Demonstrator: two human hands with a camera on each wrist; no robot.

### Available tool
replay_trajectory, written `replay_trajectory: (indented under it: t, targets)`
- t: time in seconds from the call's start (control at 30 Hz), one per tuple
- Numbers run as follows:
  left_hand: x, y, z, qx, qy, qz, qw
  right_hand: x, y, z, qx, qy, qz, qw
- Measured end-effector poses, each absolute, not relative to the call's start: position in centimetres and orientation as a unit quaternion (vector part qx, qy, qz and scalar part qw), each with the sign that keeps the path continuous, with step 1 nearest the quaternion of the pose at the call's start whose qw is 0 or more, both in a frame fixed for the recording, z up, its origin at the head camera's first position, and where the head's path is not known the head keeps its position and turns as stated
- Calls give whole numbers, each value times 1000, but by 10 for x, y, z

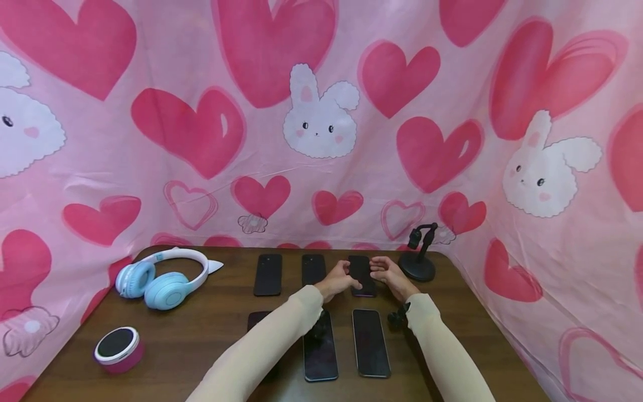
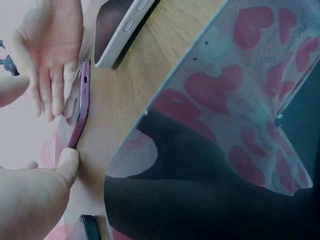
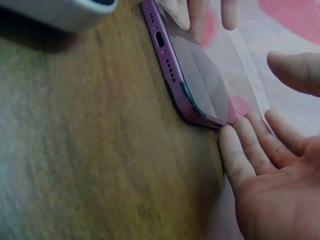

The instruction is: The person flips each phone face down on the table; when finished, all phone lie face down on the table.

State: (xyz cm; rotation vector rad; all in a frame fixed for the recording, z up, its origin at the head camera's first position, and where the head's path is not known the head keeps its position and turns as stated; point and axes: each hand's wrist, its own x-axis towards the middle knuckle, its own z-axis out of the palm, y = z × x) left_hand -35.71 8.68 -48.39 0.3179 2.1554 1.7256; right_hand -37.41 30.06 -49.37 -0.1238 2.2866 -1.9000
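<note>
Both unclenched, left hand [image 1: 336, 282] and right hand [image 1: 393, 277] flank the purple-edged phone [image 1: 361, 270], bare tabletop [image 1: 461, 310] further right.

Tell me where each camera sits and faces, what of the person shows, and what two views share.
Head: on the head, facing forward and down over the table; left hand, right hand and both sleeves show.
Left wrist: on that wrist, facing the purple phone end-on; both hands show.
Right wrist: on that wrist, facing the same phone; right hand and some left fingers show.
Shared: both wrist views show the purple phone.
</note>
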Motion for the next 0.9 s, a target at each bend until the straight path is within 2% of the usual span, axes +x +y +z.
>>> replay_trajectory:
  t: [0.67,0.9]
  targets:
    - [-356,89,-485,102,728,659,161,-376,299,-493,-39,769,-632,88]
    - [-360,92,-479,103,649,735,166,-373,294,-488,-37,775,-624,86]
